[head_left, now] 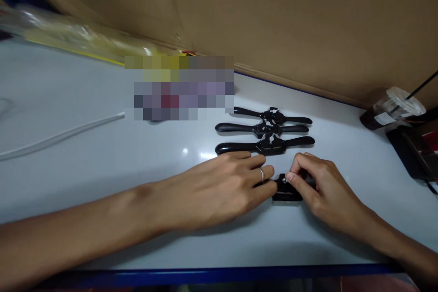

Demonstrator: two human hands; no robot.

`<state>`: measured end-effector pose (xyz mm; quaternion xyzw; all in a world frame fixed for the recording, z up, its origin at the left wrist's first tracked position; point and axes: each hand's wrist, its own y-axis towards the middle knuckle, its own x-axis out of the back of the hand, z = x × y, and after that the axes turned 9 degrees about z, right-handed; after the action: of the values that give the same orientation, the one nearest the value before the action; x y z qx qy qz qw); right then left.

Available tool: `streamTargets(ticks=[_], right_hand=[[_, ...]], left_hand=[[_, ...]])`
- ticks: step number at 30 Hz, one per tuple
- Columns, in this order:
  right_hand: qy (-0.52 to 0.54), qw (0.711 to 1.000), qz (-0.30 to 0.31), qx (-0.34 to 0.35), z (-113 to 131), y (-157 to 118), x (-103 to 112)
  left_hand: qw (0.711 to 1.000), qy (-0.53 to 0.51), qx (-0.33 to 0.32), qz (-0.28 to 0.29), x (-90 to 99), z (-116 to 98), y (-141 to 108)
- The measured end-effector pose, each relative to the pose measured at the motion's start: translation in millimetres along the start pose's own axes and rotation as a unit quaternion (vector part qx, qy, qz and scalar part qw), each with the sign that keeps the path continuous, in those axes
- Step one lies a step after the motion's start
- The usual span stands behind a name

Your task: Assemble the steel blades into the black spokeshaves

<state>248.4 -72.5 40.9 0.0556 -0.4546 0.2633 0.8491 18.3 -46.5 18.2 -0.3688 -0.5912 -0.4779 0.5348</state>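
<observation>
A black two-handled tool with a metal edge lies on the table near its front, between my hands. My left hand, palm down with a ring on one finger, covers its left handle, fingers closed over it. At its right side my right hand pinches with thumb and forefinger at a small silver part in the tool's middle. Just behind lie three similar black tools in a row: the nearest, the middle one and the farthest, each with silver parts at its centre.
A plastic cup with a dark drink and straw stands at the right, beside a dark box-like object. Clear plastic wrapping lies at the back left. A white cable crosses the left side. A cardboard panel rises behind.
</observation>
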Motion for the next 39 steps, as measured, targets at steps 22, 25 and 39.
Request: streamTargets(ticks=[22,25,39], right_hand=[[0.094,0.991,-0.002,0.098,-3,1,10],[0.118,0.99,0.024,0.071,-4,2,8],[-0.23,0.952,-0.105,0.172,-3,-4,-8]], left_hand=[[1.0,-0.025,-0.006,-0.011,1.9,-2,0],[0.999,-0.032,-0.008,-0.006,2.3,-2,0],[1.0,-0.025,-0.007,-0.012,0.0,-3,-1]])
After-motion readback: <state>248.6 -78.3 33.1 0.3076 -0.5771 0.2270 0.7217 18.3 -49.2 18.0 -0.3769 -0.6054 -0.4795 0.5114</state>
